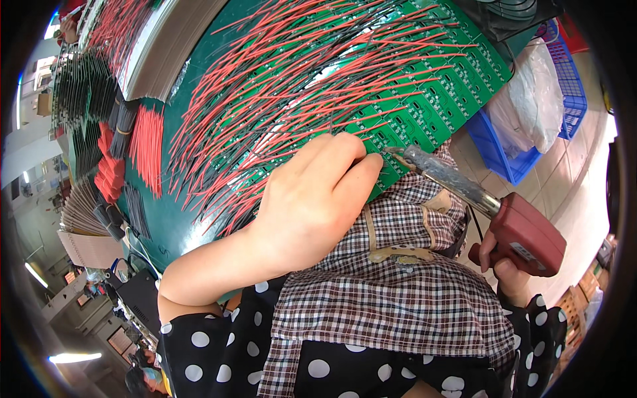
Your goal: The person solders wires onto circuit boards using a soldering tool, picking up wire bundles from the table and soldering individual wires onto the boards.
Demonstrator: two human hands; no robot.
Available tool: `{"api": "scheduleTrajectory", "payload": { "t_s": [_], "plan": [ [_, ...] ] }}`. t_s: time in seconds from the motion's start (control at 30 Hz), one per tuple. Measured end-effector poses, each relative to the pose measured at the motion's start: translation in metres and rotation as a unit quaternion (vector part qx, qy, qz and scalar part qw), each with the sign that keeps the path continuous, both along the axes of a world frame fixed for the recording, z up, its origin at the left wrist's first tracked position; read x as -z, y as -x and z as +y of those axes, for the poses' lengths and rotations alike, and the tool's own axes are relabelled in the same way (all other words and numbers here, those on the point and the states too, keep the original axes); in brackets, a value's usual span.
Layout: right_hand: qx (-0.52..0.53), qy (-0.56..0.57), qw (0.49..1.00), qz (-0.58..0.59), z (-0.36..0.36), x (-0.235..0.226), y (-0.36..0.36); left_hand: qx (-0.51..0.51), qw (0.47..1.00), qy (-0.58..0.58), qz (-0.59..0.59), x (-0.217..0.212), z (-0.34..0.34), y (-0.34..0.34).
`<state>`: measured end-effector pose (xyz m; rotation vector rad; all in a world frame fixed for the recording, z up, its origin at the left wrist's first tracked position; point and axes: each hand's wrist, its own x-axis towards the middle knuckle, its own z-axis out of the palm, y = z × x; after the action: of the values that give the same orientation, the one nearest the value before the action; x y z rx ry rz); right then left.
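Green PCB panel (474, 86) lies at a slant, upper ctr to upper R of frame, on dark green tabletop (174, 222). L to R: upper L, stack of thin dark green sheets (83, 93), then black wire bundle (124, 126) next to red wire bundle (146, 149); stack of pale sheets (162, 56) above. Red & black wires (285, 86) fan across panel, ends sticking out past its L side. L hand (312, 192) at frame ctr, over panel's lower edge & some wires; fingers bent, thumb close to index; can't tell what, if anything, is pinched. Checked apron (391, 312) lower ctr. Soldering gun (531, 232), maroon body, R of ctr; barrel points up-L, tip near L thumb at panel edge, contact unclear. R hand (511, 272) wrapped round its handle, firm grip. Upper R: blue plastic basket (484, 146) w/ clear plastic bag (537, 93) inside.
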<state>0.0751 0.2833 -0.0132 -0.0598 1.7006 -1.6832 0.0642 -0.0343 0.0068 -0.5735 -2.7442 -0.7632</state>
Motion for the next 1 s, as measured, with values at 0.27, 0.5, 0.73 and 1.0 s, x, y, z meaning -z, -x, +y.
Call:
{"api": "scheduleTrajectory", "payload": {
  "t_s": [0.27, 0.5, 0.73, 1.0],
  "plan": [
    [0.014, -0.026, 0.999, 0.012, 0.002, 0.002, -0.002, 0.001, 1.0, 0.005, -0.028, -0.002, 0.0, 0.0],
    [0.06, 0.006, 0.997, 0.041, -0.01, -0.01, 0.007, -0.009, 0.999, 0.004, -0.035, -0.007, 0.0, -0.001],
    [0.056, 0.027, 0.998, -0.012, -0.003, -0.013, 0.01, -0.035, 0.992, -0.075, -0.099, -0.01, -0.001, 0.006],
    [0.07, 0.071, 0.994, -0.039, -0.003, -0.014, 0.012, -0.018, 0.997, -0.073, -0.016, -0.008, 0.0, 0.013]
  ]
}}
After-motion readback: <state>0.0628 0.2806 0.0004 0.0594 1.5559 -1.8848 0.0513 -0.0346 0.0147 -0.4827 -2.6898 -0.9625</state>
